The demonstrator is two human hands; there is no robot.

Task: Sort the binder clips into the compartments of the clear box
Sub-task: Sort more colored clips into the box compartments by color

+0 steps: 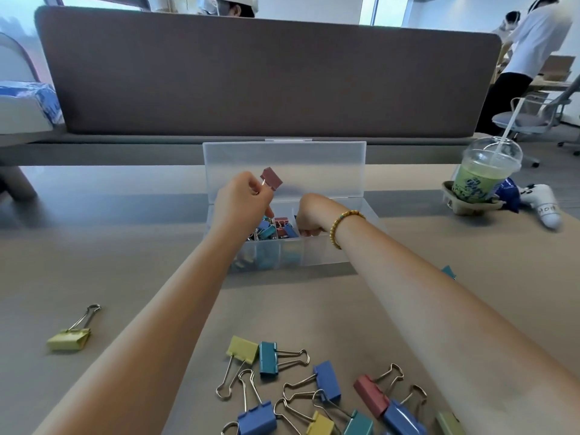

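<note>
L hand (243, 199) pinching red clip (271, 178), over clear box (326, 249)

A long tan bench (94, 246) runs across the room, its surface catching soft daylight. Along its far edge stands a low brown-grey fabric divider (251, 80) with rounded corners. Behind the divider, bright windows (386, 9) let in pale light against white walls. To the right, a grey swivel chair (527, 117) sits on a light floor beside another desk carrying a cardboard box (557, 69). On the far left, a white curved seat back (15, 61) shows, with something blue-patterned (40, 95) lying just beside it.
</note>
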